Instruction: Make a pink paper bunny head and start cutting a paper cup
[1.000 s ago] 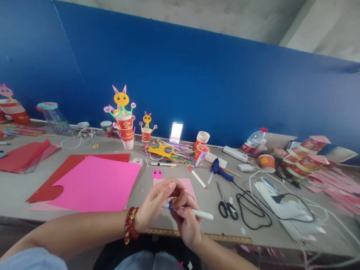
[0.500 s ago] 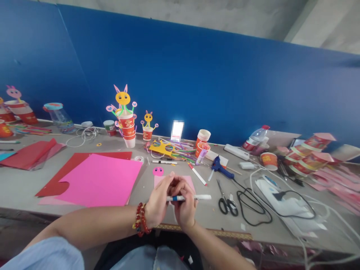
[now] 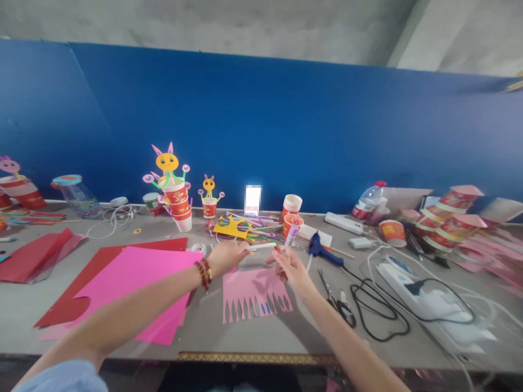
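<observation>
My left hand (image 3: 229, 257), with a red bead bracelet at the wrist, is closed on a white marker (image 3: 262, 246) above the middle of the table. My right hand (image 3: 293, 268) has its fingers pinched at a red-and-white marker (image 3: 278, 249), of which only a red end shows by the fingertips. Below both hands lies a pink paper strip (image 3: 258, 288), its near edge cut into pointed tabs, with blue marks among the tabs right of the middle. A yellow card (image 3: 232, 227) with round holes lies beyond the left hand.
Pink sheets (image 3: 139, 288) and red paper lie at left. Paper-cup figures (image 3: 175, 190) stand behind them. On the right are a blue glue gun (image 3: 322, 251), scissors (image 3: 341, 307), looped black cable and a white power strip (image 3: 420, 299). Paper cups (image 3: 292, 204) stand near the blue wall.
Both hands have moved forward from the table's near side and come apart. The pink fringed strip is now uncovered. The white marker is in my left hand, and my right hand has reached the red-and-white marker.
</observation>
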Demonstrator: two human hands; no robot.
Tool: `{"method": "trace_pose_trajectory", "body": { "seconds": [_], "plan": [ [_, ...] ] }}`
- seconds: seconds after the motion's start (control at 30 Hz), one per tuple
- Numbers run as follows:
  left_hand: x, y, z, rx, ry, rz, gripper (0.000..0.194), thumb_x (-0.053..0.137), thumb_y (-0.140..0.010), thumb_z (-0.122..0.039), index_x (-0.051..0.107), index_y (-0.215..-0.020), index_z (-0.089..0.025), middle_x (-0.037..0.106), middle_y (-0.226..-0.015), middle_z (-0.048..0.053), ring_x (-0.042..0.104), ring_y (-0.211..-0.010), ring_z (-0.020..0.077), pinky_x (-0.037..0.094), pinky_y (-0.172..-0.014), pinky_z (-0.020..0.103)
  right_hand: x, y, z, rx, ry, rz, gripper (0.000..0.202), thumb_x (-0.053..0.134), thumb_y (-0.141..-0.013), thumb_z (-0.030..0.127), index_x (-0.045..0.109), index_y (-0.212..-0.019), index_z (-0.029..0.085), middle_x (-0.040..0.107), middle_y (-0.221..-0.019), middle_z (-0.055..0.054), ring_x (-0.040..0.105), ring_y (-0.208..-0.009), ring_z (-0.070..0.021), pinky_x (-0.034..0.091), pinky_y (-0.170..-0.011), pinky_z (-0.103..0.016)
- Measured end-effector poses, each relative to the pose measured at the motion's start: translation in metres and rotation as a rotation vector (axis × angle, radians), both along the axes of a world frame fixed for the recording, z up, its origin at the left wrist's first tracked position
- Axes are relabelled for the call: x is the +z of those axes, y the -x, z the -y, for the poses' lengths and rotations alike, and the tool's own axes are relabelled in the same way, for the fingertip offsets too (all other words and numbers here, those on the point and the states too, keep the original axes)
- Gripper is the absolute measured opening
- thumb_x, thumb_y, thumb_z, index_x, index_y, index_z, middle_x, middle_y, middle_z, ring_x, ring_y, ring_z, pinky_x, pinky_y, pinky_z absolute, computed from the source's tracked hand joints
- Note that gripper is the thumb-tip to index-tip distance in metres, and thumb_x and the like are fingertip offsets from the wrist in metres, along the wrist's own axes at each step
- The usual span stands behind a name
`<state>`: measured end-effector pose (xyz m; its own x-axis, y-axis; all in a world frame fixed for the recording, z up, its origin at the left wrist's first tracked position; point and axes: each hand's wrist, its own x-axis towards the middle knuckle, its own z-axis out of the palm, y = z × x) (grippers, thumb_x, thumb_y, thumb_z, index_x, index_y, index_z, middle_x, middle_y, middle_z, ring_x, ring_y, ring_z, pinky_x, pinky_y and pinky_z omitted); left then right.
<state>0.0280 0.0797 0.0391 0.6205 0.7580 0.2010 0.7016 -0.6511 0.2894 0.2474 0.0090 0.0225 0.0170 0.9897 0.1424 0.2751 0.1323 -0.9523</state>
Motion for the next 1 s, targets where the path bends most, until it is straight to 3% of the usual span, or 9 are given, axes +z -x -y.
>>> {"method": "trace_pose_trajectory", "body": {
  "seconds": [0.1, 0.17, 0.23, 0.33, 0.43, 0.63, 0.77, 0.93, 1.0],
  "plan": [
    [-0.004, 0.007, -0.034, 0.011, -0.061, -0.081, 0.021, 0.047, -0.094, -0.026, 0.064, -0.092, -0.014, 0.065, -0.087, 0.011, 0.061, -0.091, 0.0256, 0.045, -0.082, 0.037, -0.009, -0.037, 0.006, 0.003, -0.024, 0.17, 0.027, 0.06, -0.085, 0.043, 0.062, -0.099, 0.02, 0.068, -0.08, -0.002, 0.06, -0.071, -0.0187, 0.048, -0.065, -0.03],
    [-0.006, 0.009, -0.043, -0.011, -0.097, -0.107, 0.018, 0.051, -0.092, -0.025, 0.065, -0.093, -0.014, 0.064, -0.092, 0.012, 0.058, -0.096, 0.027, 0.044, -0.087, 0.04, -0.013, -0.049, 0.013, 0.039, -0.023, 0.269, 0.016, 0.062, -0.083, 0.035, 0.066, -0.09, 0.021, 0.069, -0.082, -0.002, 0.06, -0.077, -0.0212, 0.047, -0.075, -0.035],
    [-0.008, 0.008, -0.041, -0.048, -0.131, -0.118, 0.018, 0.052, -0.091, -0.025, 0.064, -0.097, -0.013, 0.062, -0.1, 0.014, 0.054, -0.102, 0.029, 0.042, -0.091, 0.043, -0.014, -0.051, 0.018, 0.103, -0.044, 0.363, 0.014, 0.064, -0.079, 0.025, 0.068, -0.093, 0.023, 0.069, -0.096, -0.004, 0.06, -0.09, -0.0237, 0.045, -0.087, -0.038],
    [-0.013, 0.003, -0.022, -0.144, -0.151, -0.13, 0.021, 0.048, -0.094, -0.026, 0.063, -0.103, -0.014, 0.058, -0.11, 0.013, 0.05, -0.108, 0.0277, 0.041, -0.095, 0.043, -0.011, -0.042, 0.012, 0.274, -0.113, 0.671, 0.034, 0.059, -0.078, 0.014, 0.062, -0.111, 0.021, 0.062, -0.119, -0.009, 0.053, -0.112, -0.0263, 0.038, -0.099, -0.038],
    [-0.022, 0.001, 0.005, -0.24, -0.125, -0.15, 0.023, 0.049, -0.095, -0.033, 0.062, -0.101, -0.017, 0.059, -0.106, 0.009, 0.053, -0.102, 0.024, 0.043, -0.092, 0.039, -0.008, -0.032, -0.003, 0.33, -0.096, 0.812, 0.037, 0.059, -0.073, 0.012, 0.061, -0.11, 0.018, 0.06, -0.115, -0.012, 0.052, -0.109, -0.0286, 0.039, -0.096, -0.04],
    [-0.032, 0.012, 0.032, -0.263, -0.029, -0.071, 0.037, 0.057, -0.089, -0.033, 0.054, -0.122, -0.016, 0.058, -0.114, 0.012, 0.052, -0.112, 0.0281, 0.044, -0.097, 0.045, -0.004, -0.026, -0.018, 0.348, -0.058, 0.688, 0.019, 0.061, -0.063, 0.009, 0.057, -0.079, 0.02, 0.058, -0.085, -0.003, 0.054, -0.086, -0.0229, 0.039, -0.075, -0.031],
    [-0.028, 0.028, 0.022, -0.182, 0.237, 0.159, 0.045, 0.059, -0.088, -0.038, 0.052, -0.129, -0.02, 0.062, -0.117, 0.011, 0.057, -0.11, 0.0252, 0.045, -0.098, 0.043, 0.004, -0.036, -0.013, 0.342, -0.031, 0.525, 0.015, 0.054, -0.069, 0.009, 0.052, -0.077, 0.021, 0.052, -0.069, 0.005, 0.049, -0.064, -0.0136, 0.036, -0.06, -0.023],
    [-0.021, 0.033, 0.013, -0.121, 0.906, 0.769, 0.048, 0.047, -0.093, -0.049, 0.052, -0.131, -0.02, 0.062, -0.124, 0.015, 0.064, -0.102, 0.0263, 0.054, -0.08, 0.038, 0.012, -0.048, -0.011, 0.207, -0.062, 0.319, 0.005, 0.052, -0.079, 0.019, 0.048, -0.081, 0.021, 0.049, -0.071, 0.005, 0.048, -0.062, -0.0114, 0.039, -0.057, -0.021],
    [-0.019, 0.026, 0.018, -0.092, 1.056, 0.823, 0.046, 0.057, -0.088, -0.048, 0.06, -0.123, -0.018, 0.068, -0.115, 0.014, 0.066, -0.095, 0.0259, 0.054, -0.077, 0.035, 0.017, -0.049, -0.012, 0.154, -0.076, 0.284, 0.007, 0.056, -0.08, 0.023, 0.05, -0.082, 0.02, 0.053, -0.073, 0.004, 0.05, -0.063, -0.0122, 0.04, -0.058, -0.022]
  ]
}}
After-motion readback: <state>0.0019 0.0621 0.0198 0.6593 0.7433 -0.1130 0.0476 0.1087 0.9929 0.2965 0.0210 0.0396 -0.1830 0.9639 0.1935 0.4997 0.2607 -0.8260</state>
